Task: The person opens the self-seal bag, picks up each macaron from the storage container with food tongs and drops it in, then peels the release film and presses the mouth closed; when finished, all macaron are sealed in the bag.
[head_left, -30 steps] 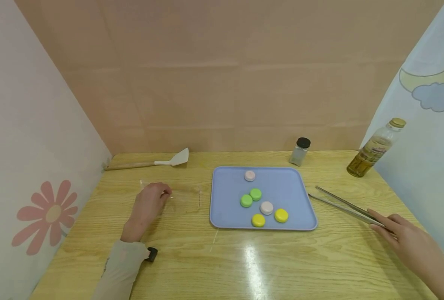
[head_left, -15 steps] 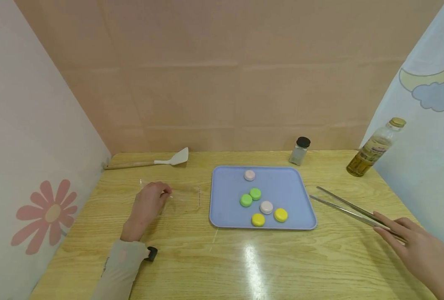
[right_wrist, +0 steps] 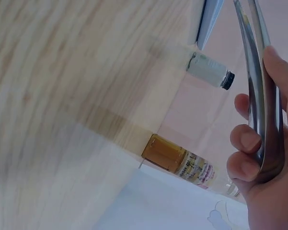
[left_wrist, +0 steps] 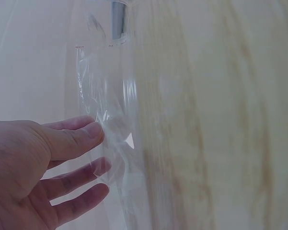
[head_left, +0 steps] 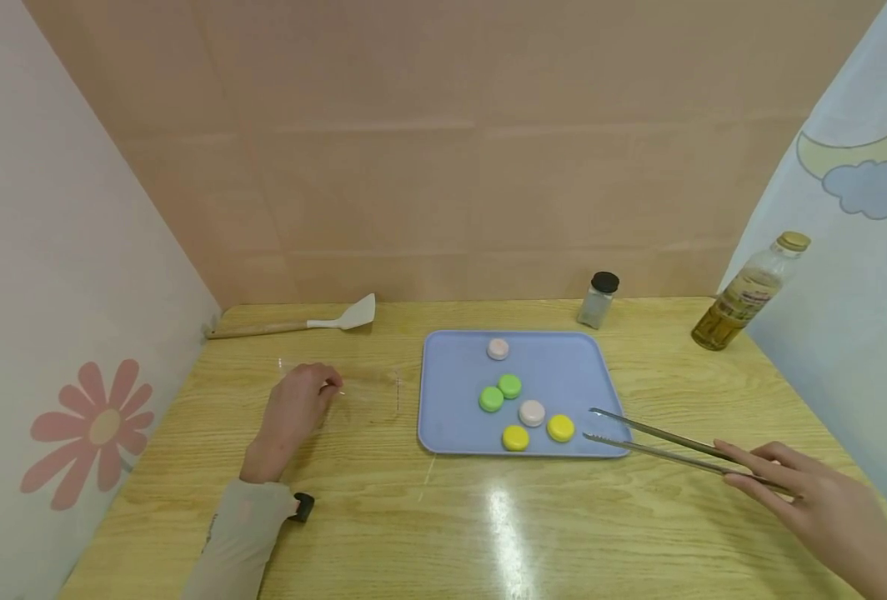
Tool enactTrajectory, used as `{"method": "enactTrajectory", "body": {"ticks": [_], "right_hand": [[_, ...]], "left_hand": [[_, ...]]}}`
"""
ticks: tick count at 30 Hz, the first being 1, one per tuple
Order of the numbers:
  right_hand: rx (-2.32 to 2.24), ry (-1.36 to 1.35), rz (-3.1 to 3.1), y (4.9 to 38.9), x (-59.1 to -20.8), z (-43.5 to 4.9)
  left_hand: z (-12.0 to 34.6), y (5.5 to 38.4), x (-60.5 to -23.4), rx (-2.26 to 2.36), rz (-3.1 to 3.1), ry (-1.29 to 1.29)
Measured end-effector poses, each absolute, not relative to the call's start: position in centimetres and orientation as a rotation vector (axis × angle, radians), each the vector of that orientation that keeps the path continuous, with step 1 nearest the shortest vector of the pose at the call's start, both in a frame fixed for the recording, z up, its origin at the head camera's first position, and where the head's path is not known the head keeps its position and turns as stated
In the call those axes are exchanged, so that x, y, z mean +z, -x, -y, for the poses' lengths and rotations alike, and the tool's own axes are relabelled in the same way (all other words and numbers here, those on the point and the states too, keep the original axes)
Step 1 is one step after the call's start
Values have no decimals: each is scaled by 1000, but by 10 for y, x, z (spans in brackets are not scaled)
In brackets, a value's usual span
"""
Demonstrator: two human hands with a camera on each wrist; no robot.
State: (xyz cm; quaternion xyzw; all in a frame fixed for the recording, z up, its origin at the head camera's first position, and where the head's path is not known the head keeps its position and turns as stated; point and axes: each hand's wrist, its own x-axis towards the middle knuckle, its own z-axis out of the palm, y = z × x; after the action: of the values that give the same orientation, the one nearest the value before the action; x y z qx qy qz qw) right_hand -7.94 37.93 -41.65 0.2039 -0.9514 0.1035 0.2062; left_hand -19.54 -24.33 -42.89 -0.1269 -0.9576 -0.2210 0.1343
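Note:
My left hand (head_left: 297, 408) pinches a clear plastic bag (left_wrist: 98, 86) between thumb and fingers, left of the tray. The bag barely shows in the head view. With my right hand (head_left: 819, 500) I grip a pair of metal tongs (right_wrist: 273, 129), their arms spread and nothing between the tips. Those tips hang over the right front part of the blue tray (head_left: 451, 367), just right of a yellow macaron (head_left: 560, 428). On the tray also lie another yellow macaron (head_left: 515, 438), two green macarons (head_left: 492, 399) touching each other, and two pale pink macarons (head_left: 532, 413).
A white spatula (head_left: 353, 315) with a wooden handle lies at the back left of the wooden table (head_left: 383, 525). Behind the tray stands a small black-lidded jar (head_left: 597, 304). An oil bottle (head_left: 739, 296) stands at the back right, near the patterned side wall.
The tongs first drew back slightly to the right, then moved left until their tips came over the tray. My left hand and the bag have stayed in place.

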Motion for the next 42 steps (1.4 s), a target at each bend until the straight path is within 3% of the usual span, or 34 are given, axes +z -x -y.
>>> {"method": "enactTrajectory", "body": {"ticks": [42], "right_hand": [[302, -739, 2472, 98, -421, -348]], "left_hand": [[244, 196, -428, -629, 2802, 380]]}}
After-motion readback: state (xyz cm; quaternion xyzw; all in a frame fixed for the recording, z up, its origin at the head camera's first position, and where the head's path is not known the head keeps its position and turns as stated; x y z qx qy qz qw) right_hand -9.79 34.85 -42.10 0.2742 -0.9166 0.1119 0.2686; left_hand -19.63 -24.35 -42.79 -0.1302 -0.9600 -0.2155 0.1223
